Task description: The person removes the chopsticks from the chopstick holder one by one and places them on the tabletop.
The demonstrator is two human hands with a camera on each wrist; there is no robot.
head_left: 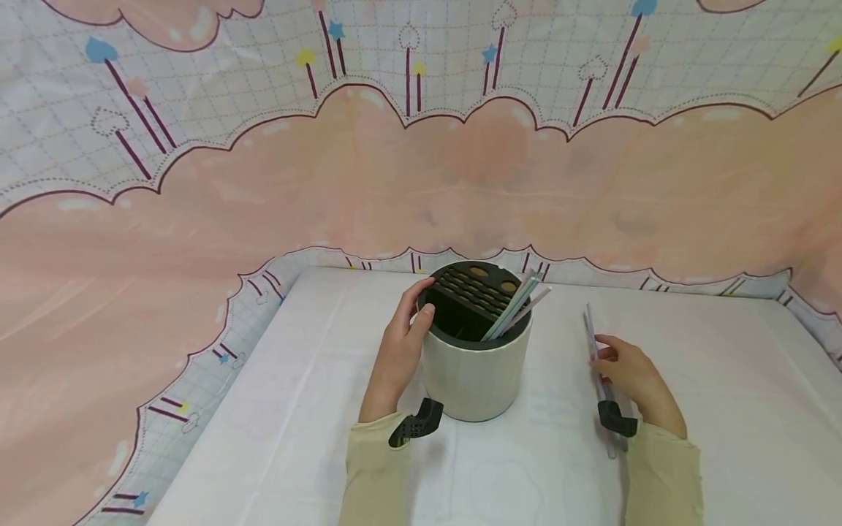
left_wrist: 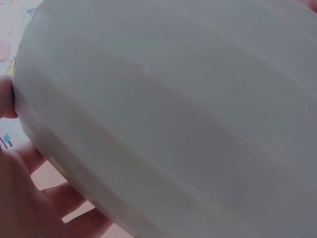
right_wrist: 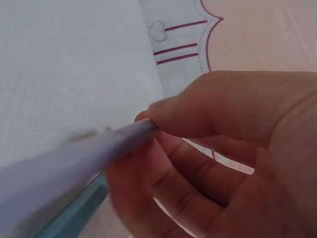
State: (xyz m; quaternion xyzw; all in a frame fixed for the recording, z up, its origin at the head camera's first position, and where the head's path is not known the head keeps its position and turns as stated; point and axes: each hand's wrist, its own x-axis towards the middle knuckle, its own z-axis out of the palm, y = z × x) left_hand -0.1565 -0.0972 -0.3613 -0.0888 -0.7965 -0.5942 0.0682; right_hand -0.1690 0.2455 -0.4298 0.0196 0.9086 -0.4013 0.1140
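Note:
A cream round pen holder [head_left: 475, 383] with a black slotted top [head_left: 470, 288] stands on the table. Several slender pale sticks [head_left: 513, 307] lean out of its right side. My left hand [head_left: 397, 351] grips the holder's left side, thumb at the rim; in the left wrist view its fingers lie along the ribbed wall [left_wrist: 163, 119]. To the right, my right hand [head_left: 636, 372] pinches thin sticks [head_left: 589, 329] between thumb and fingers. The right wrist view has a lavender stick [right_wrist: 74, 158] at the fingertips and a teal one [right_wrist: 74, 210] under it. Their exact kind is unclear.
A white sheet [head_left: 316, 409] covers the table. Behind and to the left hangs a peach-and-white cloth [head_left: 395, 190] printed with candles. Black straps with camera mounts [head_left: 421, 422] sit at both wrists, over beige sleeves [head_left: 376, 475].

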